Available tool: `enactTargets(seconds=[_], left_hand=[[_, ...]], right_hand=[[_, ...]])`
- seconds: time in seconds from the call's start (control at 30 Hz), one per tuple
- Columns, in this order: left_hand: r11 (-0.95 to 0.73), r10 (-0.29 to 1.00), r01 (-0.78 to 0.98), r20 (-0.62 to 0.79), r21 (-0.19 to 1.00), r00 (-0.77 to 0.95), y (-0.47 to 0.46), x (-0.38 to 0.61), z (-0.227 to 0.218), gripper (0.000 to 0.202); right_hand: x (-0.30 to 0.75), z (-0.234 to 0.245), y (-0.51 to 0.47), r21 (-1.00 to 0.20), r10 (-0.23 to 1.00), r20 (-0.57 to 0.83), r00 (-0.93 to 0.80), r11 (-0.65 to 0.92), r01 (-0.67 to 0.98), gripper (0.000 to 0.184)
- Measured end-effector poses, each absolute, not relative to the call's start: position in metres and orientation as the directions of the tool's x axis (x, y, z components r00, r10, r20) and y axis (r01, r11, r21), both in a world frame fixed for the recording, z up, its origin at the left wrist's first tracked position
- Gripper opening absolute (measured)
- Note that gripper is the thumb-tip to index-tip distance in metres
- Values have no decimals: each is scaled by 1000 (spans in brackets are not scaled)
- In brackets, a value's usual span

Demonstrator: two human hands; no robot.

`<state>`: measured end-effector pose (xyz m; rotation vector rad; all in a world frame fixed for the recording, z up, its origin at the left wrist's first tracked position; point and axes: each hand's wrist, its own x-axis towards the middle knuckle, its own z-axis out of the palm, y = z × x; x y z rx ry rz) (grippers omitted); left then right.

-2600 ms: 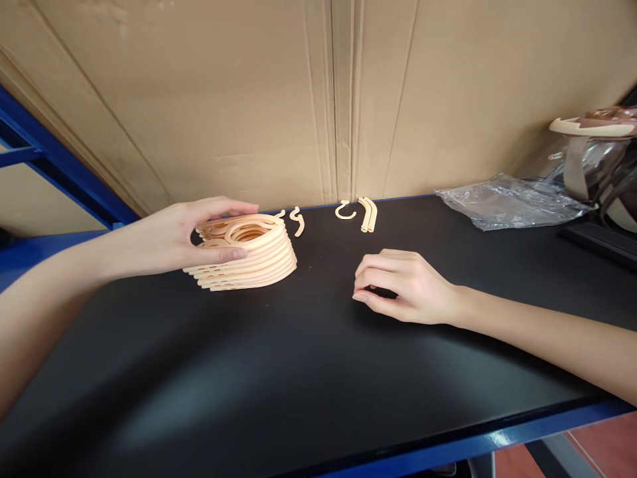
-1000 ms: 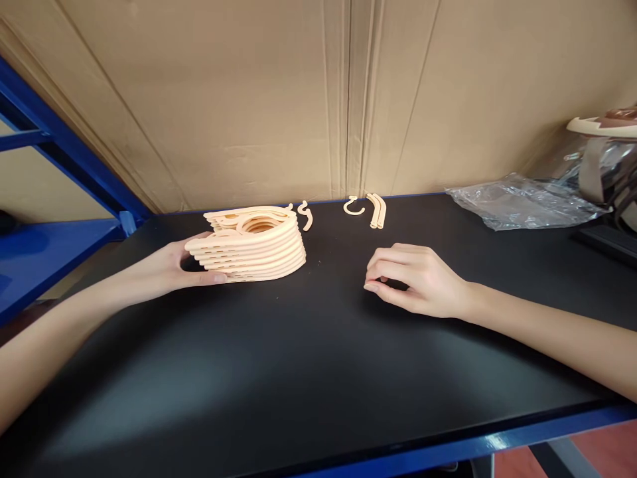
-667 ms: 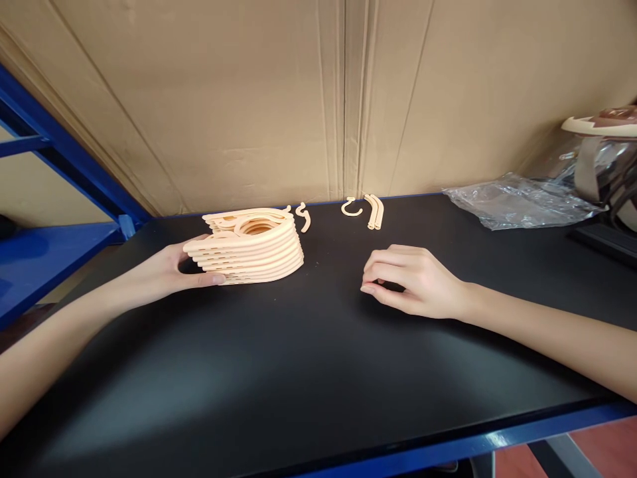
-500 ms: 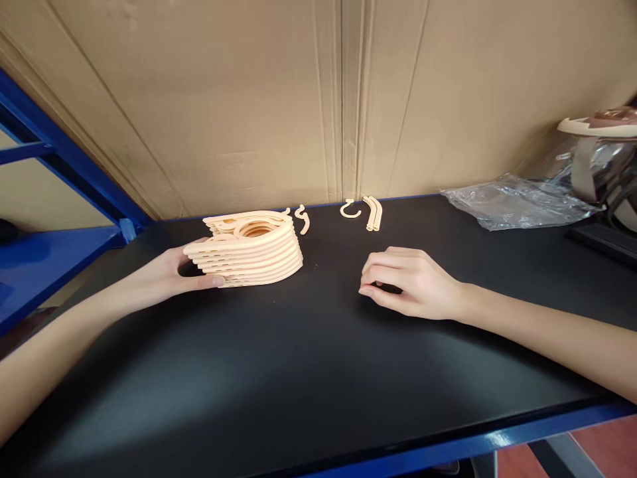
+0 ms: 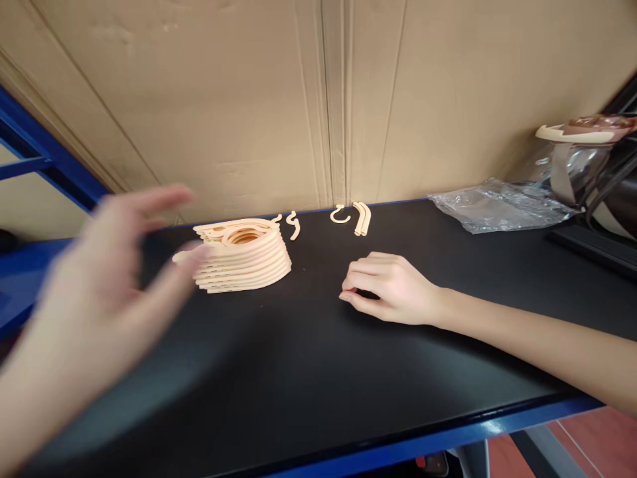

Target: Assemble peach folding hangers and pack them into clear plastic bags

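A neat stack of cream folded hangers point(image 5: 243, 265) lies on the black tabletop left of centre. My left hand point(image 5: 124, 265), blurred by motion, is raised in front of the stack's left end with thumb and fingers spread and nothing held. Its thumb overlaps the stack in view; I cannot tell whether they touch. My right hand point(image 5: 385, 289) rests on the table to the right of the stack, fingers curled in toward the thumb, with nothing seen in it. Behind lie a loose cream hook point(image 5: 340, 215), a pair of curved cream bars point(image 5: 363, 219) and a small curved cream piece point(image 5: 294, 226).
A clear plastic bag point(image 5: 502, 206) lies at the back right, beside a brown and cream bag-like object point(image 5: 582, 139). A cardboard wall point(image 5: 223, 99) stands behind the tabletop point(image 5: 298, 372). Blue metal framing point(image 5: 44, 159) rises at the left.
My left hand has let go of the hanger stack and lifted toward me, its fingers spreading. The right hand keeps its curled pose. The whole view has shifted slightly.
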<state>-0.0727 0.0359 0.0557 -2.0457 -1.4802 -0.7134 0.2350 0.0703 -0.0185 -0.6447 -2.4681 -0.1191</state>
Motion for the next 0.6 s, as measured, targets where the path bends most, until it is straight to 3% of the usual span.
enactTargets(seconds=[0.03,0.1,0.2,0.27,0.37,0.6], left_hand=[[-400,668,903,625,-156,404,24,-45,49,57],[-518,587,760,484,-393,649,11,-1,32,50],[-504,568,648,347,-571,747,16,40,15,45],[-461,661,670,279,-582,696,34,60,14,42],[-375,871,780,98,-501,481,68,84,22,33],[-51,998,876,8,-479,62,145,97,19,27]], right_hand=[[235,-18,70,-53,429,565,-705,871,488,26],[235,-18,71,-50,449,584,-676,852,522,25],[237,-17,72,-65,473,635,-611,821,567,24],[240,-15,74,-76,476,676,-562,804,590,24],[246,-11,79,-67,464,727,-506,781,621,24],[252,-9,84,-91,476,738,-479,773,628,22]])
